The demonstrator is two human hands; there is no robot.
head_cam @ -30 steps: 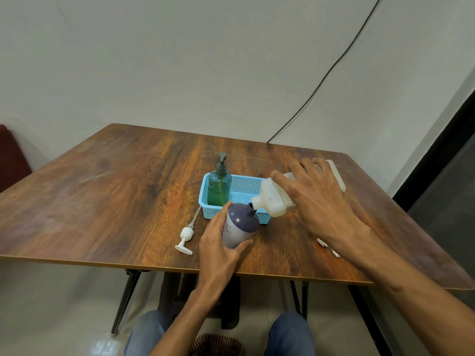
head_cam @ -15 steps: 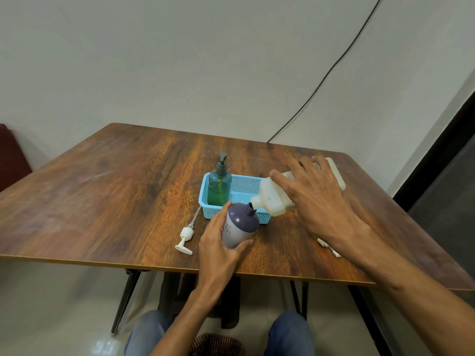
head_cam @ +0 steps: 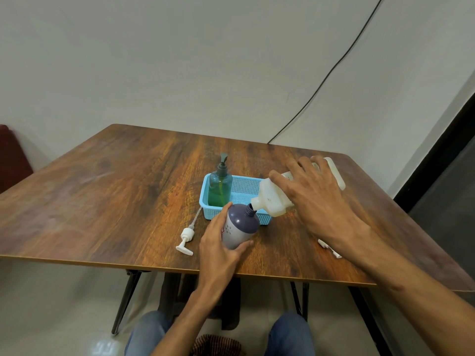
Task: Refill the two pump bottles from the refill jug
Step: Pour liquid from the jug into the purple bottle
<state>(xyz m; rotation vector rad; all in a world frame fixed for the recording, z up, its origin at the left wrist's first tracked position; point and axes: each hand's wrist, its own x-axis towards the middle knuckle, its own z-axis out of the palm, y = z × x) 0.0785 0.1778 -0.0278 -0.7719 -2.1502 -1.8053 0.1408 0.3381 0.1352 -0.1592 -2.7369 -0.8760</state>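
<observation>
The right hand (head_cam: 317, 199) covers most of the tilted white plastic refill jug (head_cam: 272, 199) and a small white object (head_cam: 330, 249) lying on the wooden surface (head_cam: 102, 201). The left hand (head_cam: 218, 246) hides the lower body of the purple round-shouldered bottle (head_cam: 240, 224), whose label is too small to read. No liquid stream can be made out at the spout

The table (head_cam: 115, 196) is wood-grained brown with orange streaks running toward 12 o'clock. On it, the basket (head_cam: 246, 187) is light blue with a fine mesh pattern; at its 9 o'clock end stands a translucent green bottle (head_cam: 219, 188) with a dark grey-green pump. The jug (head_cam: 272, 200) is cream-white. The open bottle (head_cam: 240, 226) has a dark purple-grey top over a paler lavender body with small dots and a red-edged mark. The loose pump (head_cam: 185, 240) is white.
</observation>
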